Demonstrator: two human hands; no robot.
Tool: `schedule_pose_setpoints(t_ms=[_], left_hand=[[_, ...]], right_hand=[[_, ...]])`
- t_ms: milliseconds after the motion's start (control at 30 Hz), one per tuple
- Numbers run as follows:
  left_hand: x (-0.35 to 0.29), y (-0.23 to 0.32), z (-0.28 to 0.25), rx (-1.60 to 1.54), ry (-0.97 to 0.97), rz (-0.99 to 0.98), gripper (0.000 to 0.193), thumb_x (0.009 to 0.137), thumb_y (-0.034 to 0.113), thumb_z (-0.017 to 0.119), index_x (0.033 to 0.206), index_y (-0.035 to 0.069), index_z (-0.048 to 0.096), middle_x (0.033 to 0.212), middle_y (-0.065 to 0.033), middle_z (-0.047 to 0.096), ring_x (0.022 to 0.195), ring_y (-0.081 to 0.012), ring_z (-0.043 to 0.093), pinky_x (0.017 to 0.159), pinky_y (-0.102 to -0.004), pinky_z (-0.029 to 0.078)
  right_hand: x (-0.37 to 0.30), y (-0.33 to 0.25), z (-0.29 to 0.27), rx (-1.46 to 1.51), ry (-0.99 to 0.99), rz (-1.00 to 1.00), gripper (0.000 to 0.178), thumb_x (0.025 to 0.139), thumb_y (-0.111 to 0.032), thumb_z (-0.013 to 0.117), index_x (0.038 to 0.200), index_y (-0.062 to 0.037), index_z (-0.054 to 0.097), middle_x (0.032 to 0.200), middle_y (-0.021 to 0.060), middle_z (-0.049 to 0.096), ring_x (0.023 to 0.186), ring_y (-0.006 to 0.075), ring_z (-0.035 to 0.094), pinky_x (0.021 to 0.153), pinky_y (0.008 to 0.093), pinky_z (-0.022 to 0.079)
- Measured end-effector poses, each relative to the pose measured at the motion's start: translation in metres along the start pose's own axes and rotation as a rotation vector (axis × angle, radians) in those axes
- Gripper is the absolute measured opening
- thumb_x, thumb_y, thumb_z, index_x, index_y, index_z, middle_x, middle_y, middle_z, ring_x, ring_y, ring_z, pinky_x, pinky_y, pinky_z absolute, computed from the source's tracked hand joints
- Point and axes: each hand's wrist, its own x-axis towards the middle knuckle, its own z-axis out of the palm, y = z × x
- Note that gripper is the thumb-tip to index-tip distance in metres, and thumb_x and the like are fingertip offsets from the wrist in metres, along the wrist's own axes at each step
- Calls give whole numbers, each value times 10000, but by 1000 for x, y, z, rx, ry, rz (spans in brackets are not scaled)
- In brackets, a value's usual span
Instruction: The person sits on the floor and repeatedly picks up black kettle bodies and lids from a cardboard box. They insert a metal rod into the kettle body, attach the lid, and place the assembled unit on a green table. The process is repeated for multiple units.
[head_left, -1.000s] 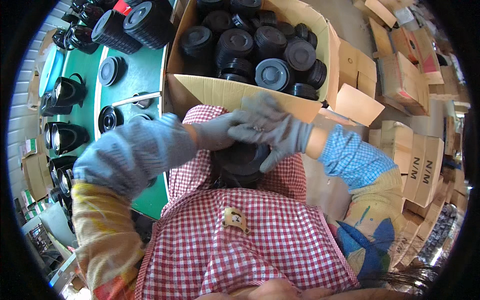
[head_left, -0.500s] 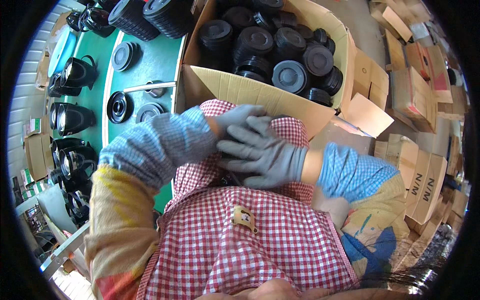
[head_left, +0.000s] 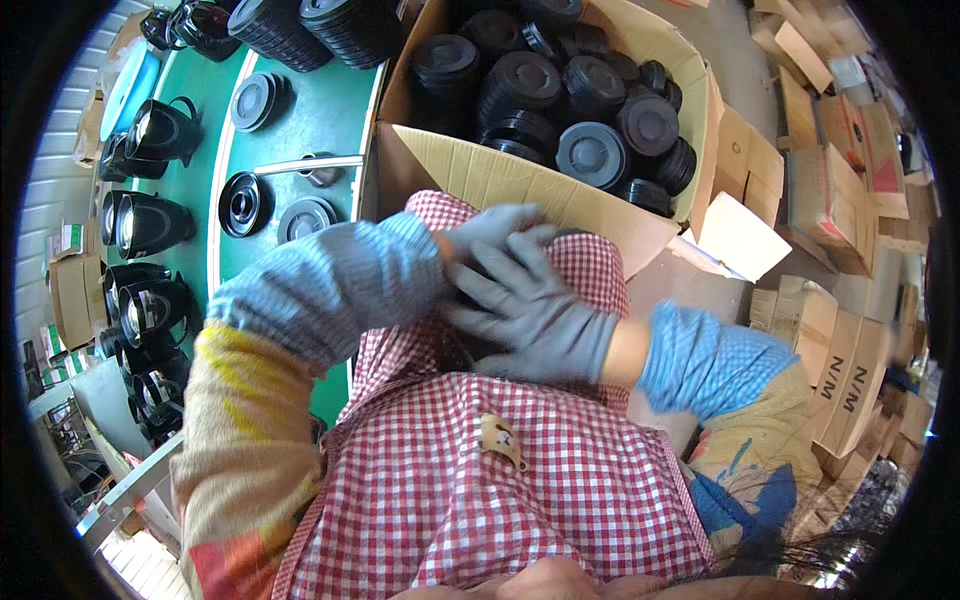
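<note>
Both my hands wear grey gloves and lie crossed over my lap, in front of the red-and-white checked apron (head_left: 480, 470). My left hand (head_left: 495, 228) reaches across to the right, fingers stretched out and slightly blurred, part of it covered. Over it rests my right hand (head_left: 550, 325), fingers spread and pointing up-left against the left glove. No object shows in either hand. Something dark, too hidden to name, lies beneath them in the lap. Just beyond my knees stands an open cardboard box (head_left: 520, 190) full of stacked round black lids (head_left: 593, 155).
A green worktable (head_left: 285, 140) on the left carries loose black lids (head_left: 305, 218), a black ring-shaped part (head_left: 243, 205), a metal strip (head_left: 310, 164), tall lid stacks (head_left: 350, 30) and several black jugs (head_left: 155, 220). Cardboard boxes (head_left: 830, 205) are piled on the right.
The view has shifted slightly, so table and box sit a little farther right. My right hand's fingers have tilted more upward against the left glove; the hands stay crossed.
</note>
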Motion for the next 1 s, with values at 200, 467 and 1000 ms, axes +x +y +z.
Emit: schedule_pose_setpoints(t_ms=[200, 467, 1000], left_hand=[[10, 59, -11, 428, -50, 9, 368, 976, 270, 632, 1244, 18, 647, 1158, -184, 699, 1124, -343, 663, 1024, -442, 484], [-7, 1, -9, 456, 10, 1189, 366, 994, 232, 610, 1306, 40, 607, 1249, -140, 668, 1153, -309, 649, 1050, -391, 501], [-11, -4, -6, 9, -250, 770, 376, 925, 225, 687, 1279, 104, 643, 1336, -83, 605, 1219, -230, 603, 1071, -372, 472]], right_hand=[[-4, 7, -9, 162, 265, 36, 707, 937, -619, 509, 1462, -146, 544, 1552, 197, 426, 1485, 388, 311, 1218, 599, 169], [-24, 53, -13, 106, -80, -185, 838, 810, -646, 615, 1542, -275, 445, 1688, 103, 196, 1564, 361, 93, 1234, 592, -21], [-21, 54, -7, 130, 27, -273, 686, 829, -534, 657, 1445, -250, 557, 1656, 119, 265, 1541, 386, 157, 1189, 635, 137]])
